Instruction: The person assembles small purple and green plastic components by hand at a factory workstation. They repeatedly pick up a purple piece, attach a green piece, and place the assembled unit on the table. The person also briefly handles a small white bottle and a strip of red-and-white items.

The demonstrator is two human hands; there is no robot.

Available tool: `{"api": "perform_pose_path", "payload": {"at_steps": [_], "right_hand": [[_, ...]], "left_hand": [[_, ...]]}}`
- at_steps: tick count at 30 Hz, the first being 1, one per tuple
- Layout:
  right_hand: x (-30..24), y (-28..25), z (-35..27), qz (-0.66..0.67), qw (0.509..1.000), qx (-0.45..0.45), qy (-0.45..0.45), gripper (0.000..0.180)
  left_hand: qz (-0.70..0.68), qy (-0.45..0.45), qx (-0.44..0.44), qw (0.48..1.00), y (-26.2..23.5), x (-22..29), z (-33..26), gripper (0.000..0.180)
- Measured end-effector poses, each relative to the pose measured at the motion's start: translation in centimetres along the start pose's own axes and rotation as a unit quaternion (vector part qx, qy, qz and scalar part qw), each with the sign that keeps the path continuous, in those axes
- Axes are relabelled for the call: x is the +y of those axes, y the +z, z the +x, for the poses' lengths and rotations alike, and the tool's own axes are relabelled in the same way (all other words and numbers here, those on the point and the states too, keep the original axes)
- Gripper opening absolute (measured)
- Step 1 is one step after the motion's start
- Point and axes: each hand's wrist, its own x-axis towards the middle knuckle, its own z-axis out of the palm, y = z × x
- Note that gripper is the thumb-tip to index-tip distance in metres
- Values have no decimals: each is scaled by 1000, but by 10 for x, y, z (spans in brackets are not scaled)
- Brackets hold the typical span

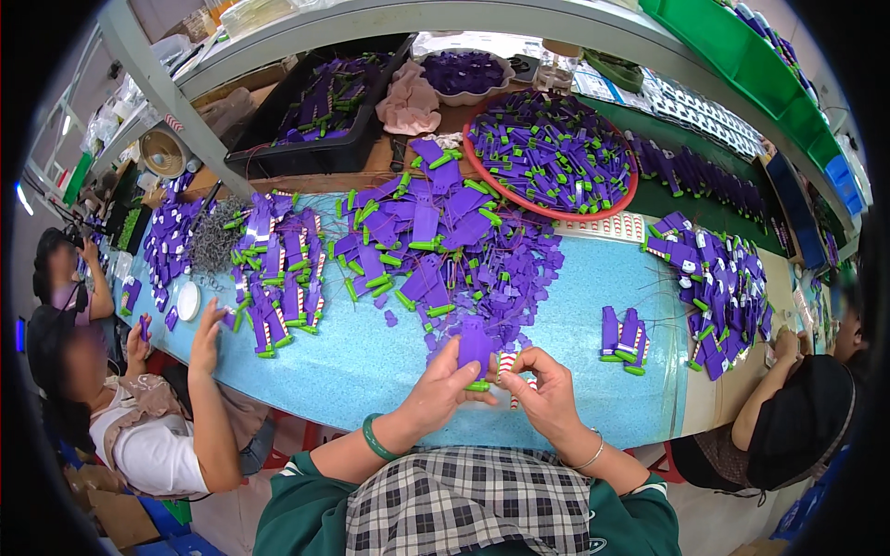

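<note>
My left hand holds a flat purple plastic part with a bright green end pointing toward me. Close beside it, the thumb and forefinger of my right hand pinch a red-and-white striped sticker strip. The strip is next to the purple part's right edge; whether the two touch I cannot tell. Just beyond my hands spreads a heap of purple parts with green ends. Small loose purple pieces are scattered on its right side.
A red-rimmed round basket and a black tray hold more purple parts. Finished-looking striped parts lie to the left, others to the right. Co-workers sit on both sides. A shelf beam crosses above the blue tabletop.
</note>
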Motion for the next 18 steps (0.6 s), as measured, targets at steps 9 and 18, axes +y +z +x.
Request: {"api": "perform_pose_path", "payload": {"at_steps": [9, 18], "right_hand": [[7, 4, 2, 1, 1000, 11, 25, 11], [12, 6, 3, -14, 999, 28, -4, 13]], "left_hand": [[-65, -29, -88, 994, -4, -8, 3, 38], [-93, -23, -94, 991, -6, -11, 5, 41]]}}
